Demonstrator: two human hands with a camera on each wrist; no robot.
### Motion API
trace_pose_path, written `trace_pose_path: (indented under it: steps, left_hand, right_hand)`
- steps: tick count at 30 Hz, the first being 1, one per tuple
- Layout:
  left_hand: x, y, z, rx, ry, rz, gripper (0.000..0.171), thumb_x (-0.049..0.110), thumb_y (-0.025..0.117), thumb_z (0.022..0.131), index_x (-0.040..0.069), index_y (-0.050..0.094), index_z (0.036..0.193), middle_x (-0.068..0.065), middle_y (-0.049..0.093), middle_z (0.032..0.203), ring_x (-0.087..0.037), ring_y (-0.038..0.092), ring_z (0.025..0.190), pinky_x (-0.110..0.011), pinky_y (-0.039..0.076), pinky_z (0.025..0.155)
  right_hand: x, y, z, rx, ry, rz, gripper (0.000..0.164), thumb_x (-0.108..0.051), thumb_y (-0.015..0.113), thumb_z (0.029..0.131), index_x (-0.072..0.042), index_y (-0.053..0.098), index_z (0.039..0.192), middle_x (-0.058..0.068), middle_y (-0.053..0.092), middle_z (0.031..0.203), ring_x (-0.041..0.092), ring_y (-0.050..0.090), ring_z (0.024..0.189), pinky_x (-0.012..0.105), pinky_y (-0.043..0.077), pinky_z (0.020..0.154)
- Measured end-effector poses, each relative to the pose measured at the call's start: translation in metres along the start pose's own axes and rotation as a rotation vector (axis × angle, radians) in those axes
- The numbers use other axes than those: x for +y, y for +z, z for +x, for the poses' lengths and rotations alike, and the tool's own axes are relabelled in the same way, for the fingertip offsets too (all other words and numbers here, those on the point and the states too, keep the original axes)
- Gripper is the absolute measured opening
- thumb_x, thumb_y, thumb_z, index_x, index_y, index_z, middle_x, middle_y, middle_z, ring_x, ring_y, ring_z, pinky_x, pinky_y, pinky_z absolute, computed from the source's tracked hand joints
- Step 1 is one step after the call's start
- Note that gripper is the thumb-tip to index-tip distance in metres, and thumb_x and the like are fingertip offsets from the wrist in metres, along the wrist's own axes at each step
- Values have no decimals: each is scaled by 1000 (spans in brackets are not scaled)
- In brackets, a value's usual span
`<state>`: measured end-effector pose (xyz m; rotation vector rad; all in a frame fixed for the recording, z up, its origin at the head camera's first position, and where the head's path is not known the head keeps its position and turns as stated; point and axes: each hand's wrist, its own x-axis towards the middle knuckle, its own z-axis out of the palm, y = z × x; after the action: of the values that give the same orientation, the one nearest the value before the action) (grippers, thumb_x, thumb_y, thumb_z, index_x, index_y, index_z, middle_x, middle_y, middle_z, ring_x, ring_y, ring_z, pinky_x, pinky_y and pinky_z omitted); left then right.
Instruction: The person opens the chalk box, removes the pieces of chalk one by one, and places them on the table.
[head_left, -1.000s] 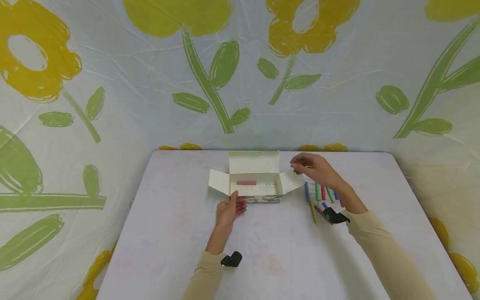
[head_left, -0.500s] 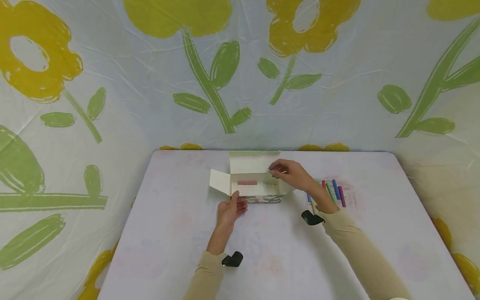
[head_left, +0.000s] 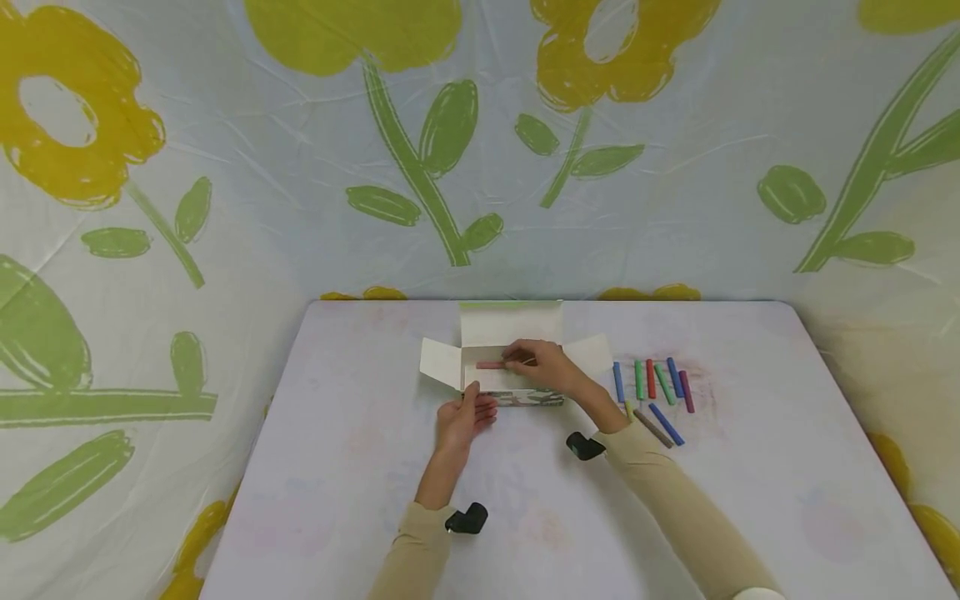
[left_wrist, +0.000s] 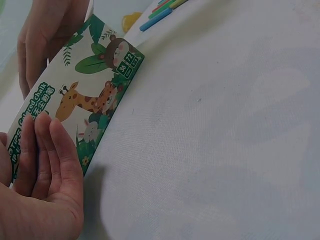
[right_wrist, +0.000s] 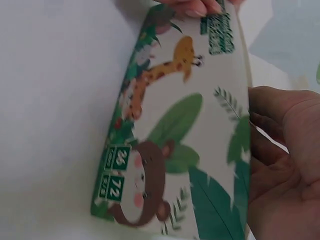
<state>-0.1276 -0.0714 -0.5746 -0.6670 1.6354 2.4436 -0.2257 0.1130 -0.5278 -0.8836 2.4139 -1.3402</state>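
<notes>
An open cardboard chalk box [head_left: 525,399], printed with a giraffe and other animals, stands near the table's far side. My left hand [head_left: 456,423] holds its front wall, thumb over the rim and fingers along the printed face. Inside lies a pinkish-red chalk stick [head_left: 487,365] on a pale layer. My right hand [head_left: 546,365] reaches in from the right and pinches the stick's right end; the fingers cover that end. In the right wrist view the box's front [right_wrist: 170,120] hides my right fingertips.
Several loose chalk sticks lie right of the box, among them a red one [head_left: 651,379], a purple one [head_left: 687,392], a blue one [head_left: 666,423] and a brown one [head_left: 653,428]. The box's lid [head_left: 510,323] stands raised; the left side flap [head_left: 440,362] spreads outward.
My right hand has moved left from above the right flap into the box, reaching the pinkish-red chalk stick. The left hand and the box have stayed in place.
</notes>
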Motion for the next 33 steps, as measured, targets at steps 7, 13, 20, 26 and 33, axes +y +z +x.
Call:
trace_pose_path:
  steps: [7,13,20,26,33]
  left_hand:
    - [-3,-1,3,5,1,-2,45,30,63,104,-15,70,98,-8,72,79,-12,69,70,-25,61,71]
    - [-4,-1,4,-1,10,-11,45,29,63,104,-16,69,97,-8,72,78,-12,69,69,-24,61,70]
    - [-3,1,2,14,-3,-22,47,28,64,104,-18,69,100,-12,74,81,-11,69,68,-25,61,69]
    - [-5,2,1,14,-2,-15,48,29,64,104,-19,68,101,-12,74,81,-11,69,68,-24,61,69]
    - [-7,1,3,11,-2,-12,46,28,63,104,-17,69,98,-10,74,81,-12,69,69,-25,61,70]
  right_hand:
    - [0,22,8,-19,-130,-134,16,3,66,97,8,67,111,21,72,105,33,69,99,47,59,88]
    - [-7,23,11,-103,-92,-187,25,3,59,101,9,66,124,23,69,120,36,66,112,50,55,96]
    - [-21,16,10,-215,-14,-239,27,1,56,103,12,64,126,25,67,123,38,64,114,50,55,96]
    - [-23,16,13,-253,-31,-278,26,3,58,101,12,66,124,23,69,118,36,66,109,47,56,94]
    - [-25,18,21,-272,-39,-398,12,4,68,96,7,70,107,12,69,97,22,62,88,36,56,84]
